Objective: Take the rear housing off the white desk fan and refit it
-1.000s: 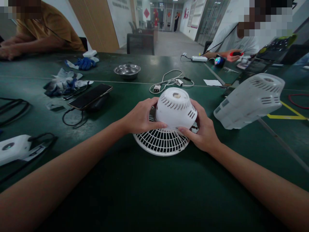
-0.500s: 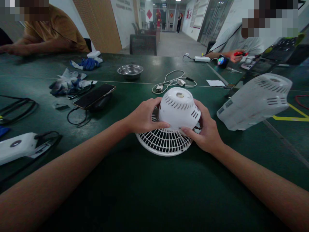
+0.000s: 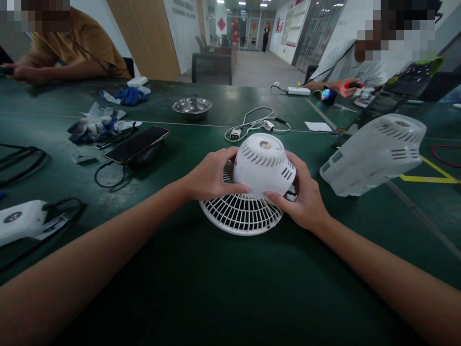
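Observation:
A white vented motor cover with a round hole on top sits over a white fan grille, which lies on the green table. My left hand curls around the cover's left side, thumb along its lower front edge. On the opposite side my right hand grips it, thumb at the lower rim. A small dark part shows beside the right palm. Whether the cover is seated or just above the grille is hidden. A white plastic housing with vent slots rests to the right.
Beyond the grille lies a coiled white cable, with a metal bowl behind it. At left are a phone, work gloves and a white device with a black cord. Two people sit across the table.
Both hands keep the same hold on the cover over the grille. The whole view has shifted slightly, so things appear a little lower and further left.

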{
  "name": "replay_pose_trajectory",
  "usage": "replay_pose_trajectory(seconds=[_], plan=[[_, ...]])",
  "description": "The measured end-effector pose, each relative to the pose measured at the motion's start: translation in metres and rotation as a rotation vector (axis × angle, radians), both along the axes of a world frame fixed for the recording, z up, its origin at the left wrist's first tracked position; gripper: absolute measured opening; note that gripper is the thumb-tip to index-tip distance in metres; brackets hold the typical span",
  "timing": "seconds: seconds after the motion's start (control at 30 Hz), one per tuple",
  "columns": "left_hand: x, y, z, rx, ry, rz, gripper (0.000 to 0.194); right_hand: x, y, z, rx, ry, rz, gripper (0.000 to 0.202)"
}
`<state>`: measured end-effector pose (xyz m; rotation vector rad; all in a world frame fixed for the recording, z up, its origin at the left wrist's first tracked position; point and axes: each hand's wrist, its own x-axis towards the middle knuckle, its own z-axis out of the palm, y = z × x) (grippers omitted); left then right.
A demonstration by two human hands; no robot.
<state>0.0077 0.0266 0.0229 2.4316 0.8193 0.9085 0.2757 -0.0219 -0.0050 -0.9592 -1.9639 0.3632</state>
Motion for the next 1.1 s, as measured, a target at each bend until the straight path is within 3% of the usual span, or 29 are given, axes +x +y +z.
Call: replay_pose_trajectory(seconds=[0.4,0.7,0.93,1.1], plan=[[0.003,0.001,-0.005,0.079,0.004,0.006,0.083,-0.008,0.0,0.002,0.004,0.017,-0.002,0.084],[-0.002,0.005,-0.008,0.114,0.071,-0.002,0.099,-0.004,0.0,0.004,0.082,-0.107,0.008,0.088],[-0.002,0.004,-0.01,0.129,-0.034,-0.052,0.088,0.007,-0.001,0.0,0.168,-0.186,0.069,0.089],[0.002,-0.002,-0.013,0.089,-0.085,-0.121,0.117,0.004,-0.003,-0.005,0.208,-0.248,0.147,0.083]])
